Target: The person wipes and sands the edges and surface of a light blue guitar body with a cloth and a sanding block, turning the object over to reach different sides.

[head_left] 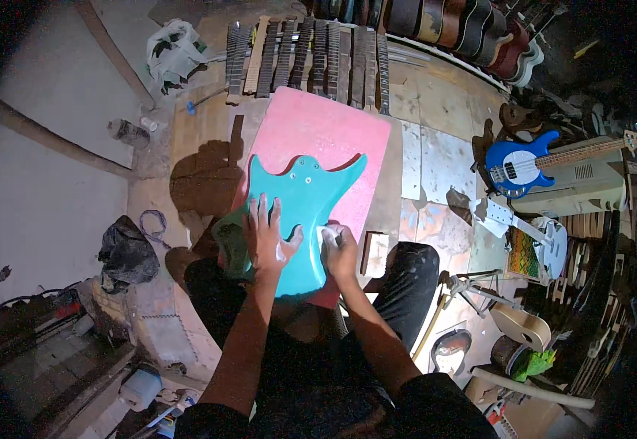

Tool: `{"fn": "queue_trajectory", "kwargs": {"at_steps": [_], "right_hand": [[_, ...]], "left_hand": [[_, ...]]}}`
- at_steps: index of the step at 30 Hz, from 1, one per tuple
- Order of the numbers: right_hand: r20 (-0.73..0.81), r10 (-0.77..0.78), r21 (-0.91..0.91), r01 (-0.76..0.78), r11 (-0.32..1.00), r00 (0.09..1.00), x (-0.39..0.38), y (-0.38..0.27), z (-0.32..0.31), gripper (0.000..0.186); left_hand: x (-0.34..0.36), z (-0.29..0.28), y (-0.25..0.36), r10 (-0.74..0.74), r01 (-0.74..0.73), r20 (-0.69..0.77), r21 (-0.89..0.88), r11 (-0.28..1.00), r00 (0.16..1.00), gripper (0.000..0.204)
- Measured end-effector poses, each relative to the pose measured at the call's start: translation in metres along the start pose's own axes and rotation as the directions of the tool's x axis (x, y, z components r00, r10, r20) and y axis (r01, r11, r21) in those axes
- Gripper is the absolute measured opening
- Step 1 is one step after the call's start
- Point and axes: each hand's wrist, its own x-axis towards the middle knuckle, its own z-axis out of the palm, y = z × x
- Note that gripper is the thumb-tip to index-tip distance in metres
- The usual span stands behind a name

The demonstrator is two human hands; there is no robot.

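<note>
A teal electric guitar body point(300, 219) with two pointed horns lies on a pink board point(318, 124) in front of me. Several small holes show near its far end. My left hand point(266, 245) rests flat on the left part of its face, fingers spread and streaked with pale dust. At the body's right edge, my right hand point(343, 256) pinches a small whitish folded sheet point(323, 236) against the side. Its exact kind is too small to tell.
Several guitar necks point(307, 62) lie in a row beyond the pink board. A pale wooden block point(375, 254) sits near my right knee. Further right are a blue bass guitar point(516, 164) and a white guitar point(552, 249). A black plastic bag point(128, 252) lies at left.
</note>
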Motion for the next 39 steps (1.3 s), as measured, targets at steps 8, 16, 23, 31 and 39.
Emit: {"fn": "queue_trajectory", "kwargs": {"at_steps": [8, 16, 23, 31, 39], "right_hand": [[-0.238, -0.042, 0.037, 0.053, 0.998, 0.97, 0.07, -0.01, 0.016, 0.014], [-0.205, -0.07, -0.134, 0.042, 0.99, 0.976, 0.059, -0.008, 0.009, 0.025], [-0.249, -0.254, -0.545, 0.082, 0.835, 0.935, 0.027, 0.011, 0.001, 0.062], [-0.199, -0.043, -0.418, -0.045, 0.907, 0.979, 0.048, -0.013, 0.0, 0.077], [-0.329, 0.137, -0.257, -0.228, 0.939, 0.935, 0.1, -0.042, -0.002, 0.089]], "left_hand": [[-0.005, 0.006, -0.006, -0.004, 0.004, 0.005, -0.034, 0.999, 1.0, 0.081], [-0.006, 0.019, -0.011, -0.009, 0.002, -0.036, -0.198, 0.98, 0.999, 0.081], [0.004, 0.0, 0.002, 0.011, -0.011, 0.015, -0.014, 1.0, 1.0, 0.081], [-0.001, 0.008, -0.003, 0.062, -0.063, -0.033, -0.026, 0.998, 0.997, 0.085], [-0.006, 0.015, -0.01, 0.026, -0.026, 0.001, -0.072, 0.997, 1.0, 0.085]]}}
